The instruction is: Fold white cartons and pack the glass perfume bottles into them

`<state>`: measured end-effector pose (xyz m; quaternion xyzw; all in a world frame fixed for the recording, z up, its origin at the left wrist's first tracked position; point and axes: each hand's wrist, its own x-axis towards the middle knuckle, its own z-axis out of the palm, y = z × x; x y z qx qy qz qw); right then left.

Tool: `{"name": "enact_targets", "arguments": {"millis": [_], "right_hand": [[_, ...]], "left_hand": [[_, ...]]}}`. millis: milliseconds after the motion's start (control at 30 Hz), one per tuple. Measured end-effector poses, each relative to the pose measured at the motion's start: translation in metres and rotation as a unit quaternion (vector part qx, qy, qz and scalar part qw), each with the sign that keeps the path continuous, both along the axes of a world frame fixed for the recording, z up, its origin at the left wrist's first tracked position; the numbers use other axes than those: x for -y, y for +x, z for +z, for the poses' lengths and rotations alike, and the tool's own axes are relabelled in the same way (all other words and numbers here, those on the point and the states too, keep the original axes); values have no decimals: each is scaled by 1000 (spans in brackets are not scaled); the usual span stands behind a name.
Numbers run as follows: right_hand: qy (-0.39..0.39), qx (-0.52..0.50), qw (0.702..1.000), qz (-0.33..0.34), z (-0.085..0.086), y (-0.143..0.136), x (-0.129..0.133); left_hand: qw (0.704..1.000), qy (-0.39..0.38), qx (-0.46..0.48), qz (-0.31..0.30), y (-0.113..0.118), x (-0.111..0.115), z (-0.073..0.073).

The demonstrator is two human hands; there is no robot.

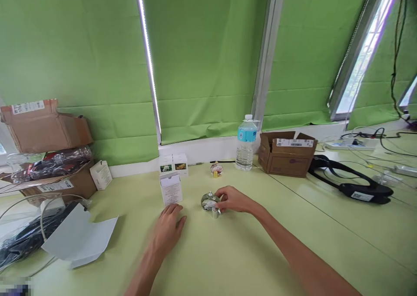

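Observation:
My right hand (233, 199) pinches the right side of a small, round, dark-tinted glass bottle (208, 201) with shiny silver-coloured parts, low over or on the table. A short silver cylinder (215, 213) shows at its lower edge; whether it is attached I cannot tell. My left hand (170, 226) lies on the table with fingers stretched out, holding nothing. Its fingertips are at the base of a white printed box (171, 189) standing upright; contact is unclear. Farther back sits a similar pinkish bottle (216, 169) with gold-coloured parts.
Two white picture boxes (173, 164) stand behind. A water bottle (246, 146), a brown carton (287, 154) and a black headset (353, 183) are at right. Stacked cartons (48, 131), a white sheet (80, 237) and bagged items (19, 239) are at left.

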<state>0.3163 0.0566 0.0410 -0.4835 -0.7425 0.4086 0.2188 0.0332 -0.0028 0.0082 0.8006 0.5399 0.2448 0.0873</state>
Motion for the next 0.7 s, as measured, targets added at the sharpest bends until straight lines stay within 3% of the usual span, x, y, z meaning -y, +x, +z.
{"name": "enact_targets", "arguments": {"millis": [300,533,700], "right_hand": [[25,-3,997,71,6,-30,21],[54,-1,995,80,-3,-42,24],[63,3,995,83,0,-42,26]], "left_hand": [[998,-30,56,-16,13,6,3],[988,-83,126,-20,22,10,-3],[987,-92,130,-9,25,11,1]]}}
